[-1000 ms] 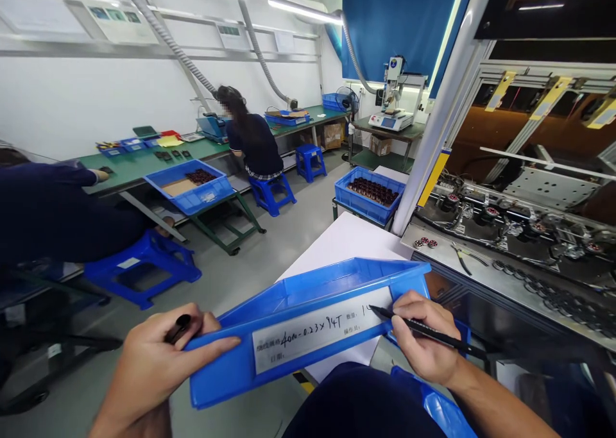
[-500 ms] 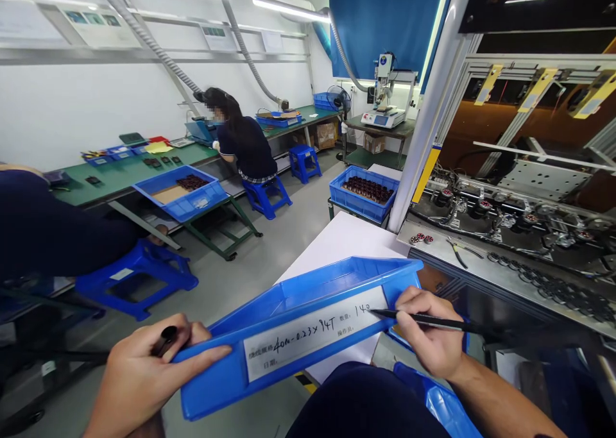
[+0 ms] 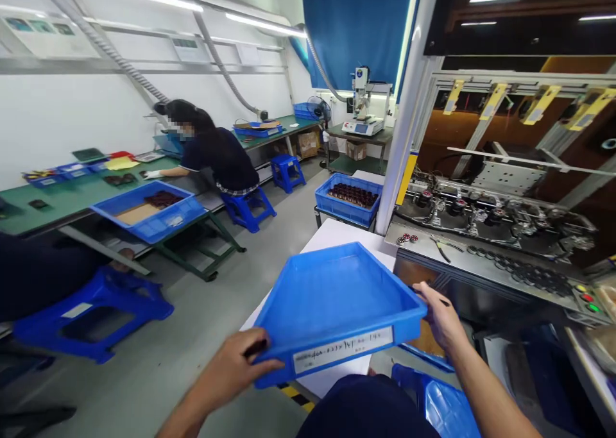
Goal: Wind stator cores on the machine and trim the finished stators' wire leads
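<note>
I hold an empty blue plastic tray (image 3: 337, 297) level in front of me, over a white table (image 3: 337, 229). A white label (image 3: 342, 349) with handwriting runs along its near wall. My left hand (image 3: 231, 374) grips the tray's near left corner and also keeps a black pen cap between its fingers. My right hand (image 3: 440, 316) holds the tray's right corner, with the black pen still in its fingers behind the rim.
A blue crate of dark round parts (image 3: 350, 197) stands past the table. A machine bench (image 3: 486, 252) with parts and pliers runs along the right. A seated co-worker (image 3: 212, 156) works at a green bench (image 3: 72, 194); blue stools (image 3: 96, 303) and another blue crate (image 3: 147, 210) stand left.
The writing on the label has stopped. The tray was tipped up with the label facing me; now it lies flat and farther out, with both hands at its corners. My view has swung right.
</note>
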The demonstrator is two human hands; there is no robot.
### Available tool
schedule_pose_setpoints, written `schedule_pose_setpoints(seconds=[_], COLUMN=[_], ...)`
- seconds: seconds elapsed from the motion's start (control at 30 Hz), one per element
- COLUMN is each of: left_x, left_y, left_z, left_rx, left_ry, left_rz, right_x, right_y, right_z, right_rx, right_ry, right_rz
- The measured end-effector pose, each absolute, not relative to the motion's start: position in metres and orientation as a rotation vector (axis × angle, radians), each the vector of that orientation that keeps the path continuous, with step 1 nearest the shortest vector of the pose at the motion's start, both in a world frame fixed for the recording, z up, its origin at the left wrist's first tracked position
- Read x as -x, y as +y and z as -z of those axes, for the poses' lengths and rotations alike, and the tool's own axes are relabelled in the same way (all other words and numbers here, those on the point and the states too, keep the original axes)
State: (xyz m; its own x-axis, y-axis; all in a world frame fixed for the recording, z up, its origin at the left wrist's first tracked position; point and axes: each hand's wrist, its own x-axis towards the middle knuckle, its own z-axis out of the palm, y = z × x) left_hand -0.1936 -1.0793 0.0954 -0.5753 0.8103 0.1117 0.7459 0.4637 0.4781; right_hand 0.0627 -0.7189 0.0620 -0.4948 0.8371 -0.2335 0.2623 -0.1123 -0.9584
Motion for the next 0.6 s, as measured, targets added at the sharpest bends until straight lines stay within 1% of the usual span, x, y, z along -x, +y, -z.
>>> schedule_pose_setpoints(seconds=[0.1, 0.2, 0.33, 0.47, 0.6], left_x=[0.191, 0.196, 0.206, 0.211, 0.223], left_y=[-1.069, -1.074, -1.095, -1.116, -1.117], left_z=[-0.037, 0.021, 0.081, 0.111, 0.116], left_rx=[-1.486, -1.464, -1.404, -1.381, -1.361], left_ry=[2.385, 2.312, 2.223, 2.156, 2.163], left_rz=[-0.421, -0.121, 0.141, 0.249, 0.282], right_x=[-0.068, -0.068, -0.074, -0.084, -0.08], right_y=[-0.735, -0.775, -0.841, -0.883, -0.896], right_z=[-0.014, 0.033, 0.08, 0.101, 0.109], right_rx=[1.406, 1.599, 1.803, 1.92, 1.966], right_ry=[-1.841, -1.96, -2.05, -2.064, -2.033], right_rz=[-1.608, -1.544, -1.471, -1.436, -1.432])
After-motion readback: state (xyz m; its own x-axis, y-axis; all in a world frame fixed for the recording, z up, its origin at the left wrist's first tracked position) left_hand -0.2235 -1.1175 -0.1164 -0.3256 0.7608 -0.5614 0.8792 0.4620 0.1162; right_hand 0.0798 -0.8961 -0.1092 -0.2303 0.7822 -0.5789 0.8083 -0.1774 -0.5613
